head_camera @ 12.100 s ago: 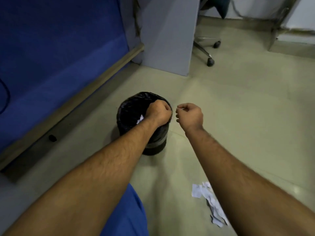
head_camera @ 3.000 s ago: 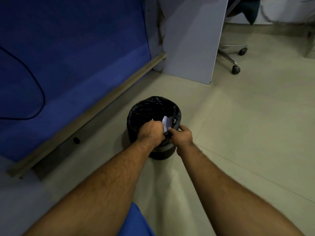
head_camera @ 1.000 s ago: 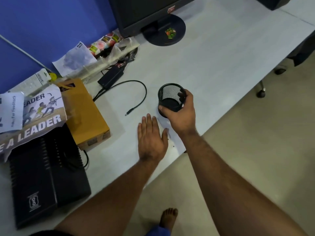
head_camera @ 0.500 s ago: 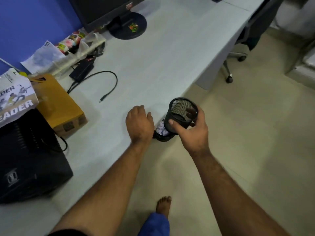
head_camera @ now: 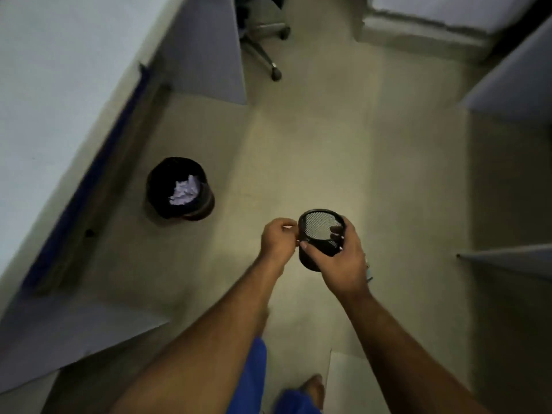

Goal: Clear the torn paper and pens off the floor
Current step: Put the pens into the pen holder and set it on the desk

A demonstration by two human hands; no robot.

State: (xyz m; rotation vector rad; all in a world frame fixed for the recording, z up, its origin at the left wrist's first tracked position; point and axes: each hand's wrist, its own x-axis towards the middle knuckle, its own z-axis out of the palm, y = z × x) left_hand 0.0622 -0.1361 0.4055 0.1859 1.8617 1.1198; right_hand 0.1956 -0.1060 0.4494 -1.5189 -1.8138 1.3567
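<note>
Now I'm gripping the mesh pen cup in my right hand, left hand pinching its rim, bin of torn paper off to the cup's left.

One bin, one mesh cup, two hands

You're standing in an office: a white desk with a panel leg, a wheeled chair, more desks opposite, and a lined bin near the desk's edge.
</note>
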